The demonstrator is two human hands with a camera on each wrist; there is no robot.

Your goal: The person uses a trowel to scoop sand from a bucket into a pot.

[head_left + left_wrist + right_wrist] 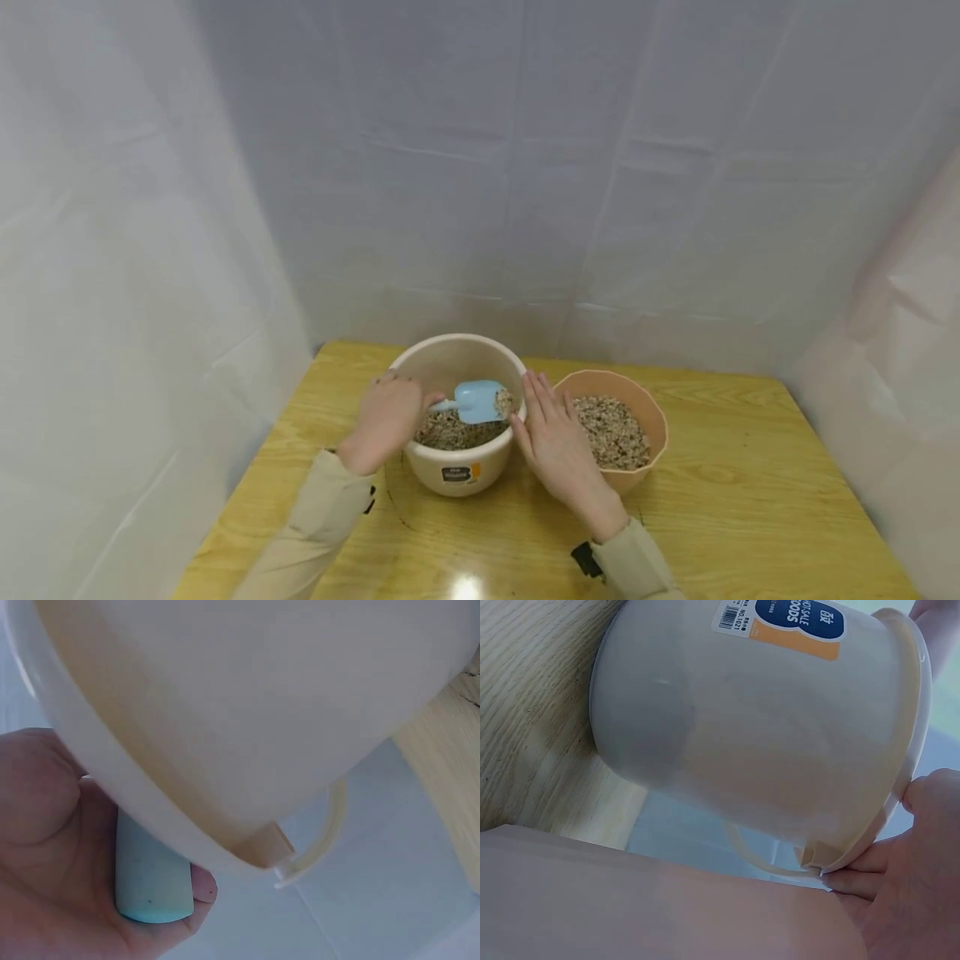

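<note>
On the wooden table (720,508) the cream bowl (457,471) of grain sits beside the orange bowl (651,417), your flat, open right hand (558,446) presses its rim, and your left hand (386,421) grips the blue scoop (478,400) over it.

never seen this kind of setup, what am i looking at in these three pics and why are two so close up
A person works at a wooden table with bare hands. The wide picture comes from a head camera; the close ones come from cameras on each wrist. The left hand grips a light blue scoop over the cream bowl of mixed grain. The right hand, fingers straight, rests against that bowl's rim. Beside it stands a tan bowl holding more grain. The wrist views mostly show the cream bowl's wall.
</note>
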